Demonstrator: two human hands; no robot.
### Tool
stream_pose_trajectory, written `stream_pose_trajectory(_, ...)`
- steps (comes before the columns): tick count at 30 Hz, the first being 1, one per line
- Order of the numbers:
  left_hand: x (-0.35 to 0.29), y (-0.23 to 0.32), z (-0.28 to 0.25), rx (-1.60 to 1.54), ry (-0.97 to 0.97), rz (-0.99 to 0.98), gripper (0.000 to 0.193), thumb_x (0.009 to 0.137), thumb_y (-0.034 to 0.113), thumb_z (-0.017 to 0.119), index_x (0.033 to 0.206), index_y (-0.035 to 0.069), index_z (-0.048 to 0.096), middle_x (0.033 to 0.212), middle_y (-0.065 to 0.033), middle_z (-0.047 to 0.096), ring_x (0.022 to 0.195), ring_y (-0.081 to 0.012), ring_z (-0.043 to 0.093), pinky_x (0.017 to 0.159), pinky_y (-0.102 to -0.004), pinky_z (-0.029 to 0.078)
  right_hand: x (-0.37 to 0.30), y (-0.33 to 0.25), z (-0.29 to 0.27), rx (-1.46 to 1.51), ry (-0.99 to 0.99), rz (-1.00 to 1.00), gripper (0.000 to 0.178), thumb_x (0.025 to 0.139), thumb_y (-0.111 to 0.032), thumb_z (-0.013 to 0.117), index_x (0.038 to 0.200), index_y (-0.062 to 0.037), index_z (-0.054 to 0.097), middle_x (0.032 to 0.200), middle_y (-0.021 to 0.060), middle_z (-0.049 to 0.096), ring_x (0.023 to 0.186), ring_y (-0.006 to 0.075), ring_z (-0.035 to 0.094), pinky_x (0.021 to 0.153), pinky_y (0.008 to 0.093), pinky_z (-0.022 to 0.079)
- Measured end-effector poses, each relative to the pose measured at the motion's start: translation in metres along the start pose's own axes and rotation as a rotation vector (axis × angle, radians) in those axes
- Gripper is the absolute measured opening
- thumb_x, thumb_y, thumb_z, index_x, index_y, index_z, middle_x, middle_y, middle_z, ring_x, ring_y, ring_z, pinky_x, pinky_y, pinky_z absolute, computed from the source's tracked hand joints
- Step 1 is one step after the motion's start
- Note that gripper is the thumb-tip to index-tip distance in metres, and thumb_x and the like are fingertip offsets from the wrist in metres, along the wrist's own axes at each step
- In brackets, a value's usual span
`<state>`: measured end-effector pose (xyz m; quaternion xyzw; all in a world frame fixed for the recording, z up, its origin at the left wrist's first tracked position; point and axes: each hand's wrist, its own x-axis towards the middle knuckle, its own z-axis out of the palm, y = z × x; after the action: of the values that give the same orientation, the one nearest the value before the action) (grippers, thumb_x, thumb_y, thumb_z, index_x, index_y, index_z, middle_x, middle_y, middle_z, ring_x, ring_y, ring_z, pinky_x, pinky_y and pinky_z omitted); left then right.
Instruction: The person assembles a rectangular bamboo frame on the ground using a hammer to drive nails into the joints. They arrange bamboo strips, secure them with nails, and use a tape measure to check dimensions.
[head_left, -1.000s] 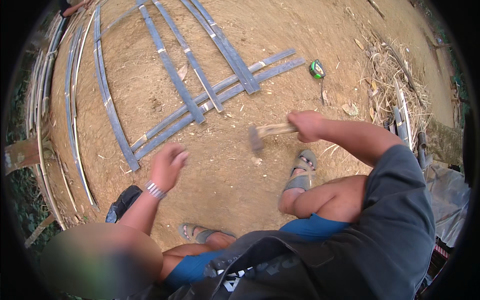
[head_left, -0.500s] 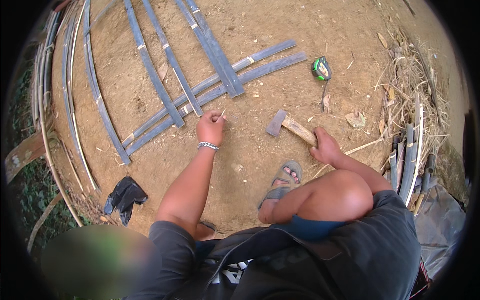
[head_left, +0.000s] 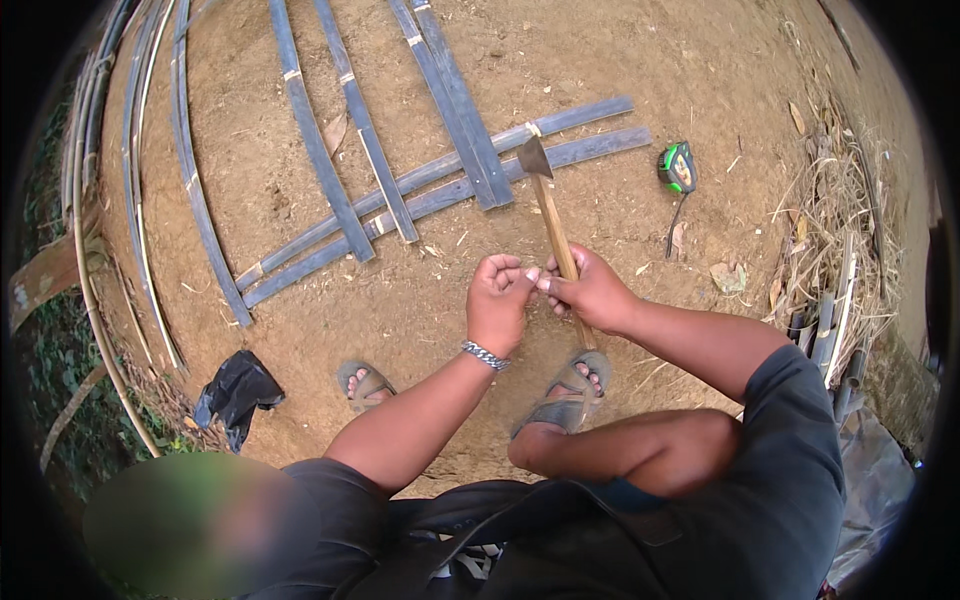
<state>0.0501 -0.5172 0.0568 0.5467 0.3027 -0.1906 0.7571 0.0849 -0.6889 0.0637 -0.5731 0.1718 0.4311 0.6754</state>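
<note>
My right hand (head_left: pixel 597 292) grips a hatchet (head_left: pixel 552 222) by its wooden handle, the dark metal head pointing away from me. Close on its left, my left hand (head_left: pixel 498 308) is closed in a pinch, a chain bracelet at the wrist. The fingertips of both hands meet beside the handle; anything small between them I cannot make out. Beyond the hands, two dark bamboo slats (head_left: pixel 590 150) lie crosswise on the dirt. Several long bamboo slats (head_left: pixel 325 165) run away from me, their near ends resting over this pair.
A green and black tape measure (head_left: pixel 677 167) lies at the right. Dry straw and split bamboo (head_left: pixel 835 215) pile along the right edge. Near my left side is a crumpled black plastic bag (head_left: pixel 238 392). Long poles (head_left: pixel 90 290) border the left side. My sandalled feet (head_left: pixel 575 390) are below the hands.
My left hand has moved right and nearer, away from the slats, to meet my right hand. The hatchet has swung from pointing left to pointing away, upright in view. My right hand has shifted left.
</note>
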Motion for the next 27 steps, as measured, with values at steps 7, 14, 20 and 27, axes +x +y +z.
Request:
stream_pose_trajectory(7, 0.023, 0.009, -0.010, 0.120, -0.060, 0.123, 0.029, 0.095, 0.002, 0.070, 0.117, 0.000, 0.052, 0.094, -0.0062, 0.069, 0.084, -0.0110, 0.067, 0.073, -0.0256, 0.055, 0.014, 0.013, 0.023, 0.222, 0.142, -0.082, 0.032, 0.091, -0.002, 0.073, 0.113, -0.0017, 0.049, 0.086, 0.0048, 0.063, 0.069, 0.0124, 0.063, 0.059, 0.0267, 0.053)
stream_pose_trajectory(14, 0.022, 0.003, -0.017, 0.034, -0.123, -0.078, 0.028, 0.098, 0.016, 0.071, 0.116, -0.005, 0.065, 0.097, -0.0091, 0.074, 0.081, -0.0122, 0.068, 0.071, -0.0272, 0.055, 0.023, 0.018, 0.035, 0.165, 0.244, -0.170, 0.035, 0.090, -0.001, 0.073, 0.115, -0.0012, 0.049, 0.087, 0.0056, 0.063, 0.071, 0.0129, 0.063, 0.061, 0.0253, 0.052)
stream_pose_trajectory(20, 0.031, 0.014, -0.030, 0.197, 0.064, -0.006, 0.024, 0.099, 0.024, 0.070, 0.105, 0.001, 0.076, 0.086, -0.0043, 0.075, 0.075, -0.0079, 0.067, 0.065, -0.0233, 0.051, 0.023, -0.006, 0.015, -0.434, 0.272, -0.088, 0.036, 0.095, -0.019, 0.072, 0.121, -0.0014, 0.054, 0.092, 0.0082, 0.064, 0.073, 0.0129, 0.063, 0.062, 0.0279, 0.053)
stream_pose_trajectory(27, 0.105, 0.050, -0.077, 1.151, 0.227, 0.926, 0.016, 0.094, 0.022, 0.071, 0.095, 0.006, 0.073, 0.129, -0.0123, 0.069, 0.131, -0.0324, 0.057, 0.113, -0.0479, 0.039, 0.029, -0.097, -0.040, -0.955, 0.506, -0.026, 0.058, 0.100, -0.030, 0.065, 0.150, -0.0084, 0.045, 0.087, 0.0167, 0.069, 0.073, 0.0240, 0.067, 0.067, 0.0421, 0.054)
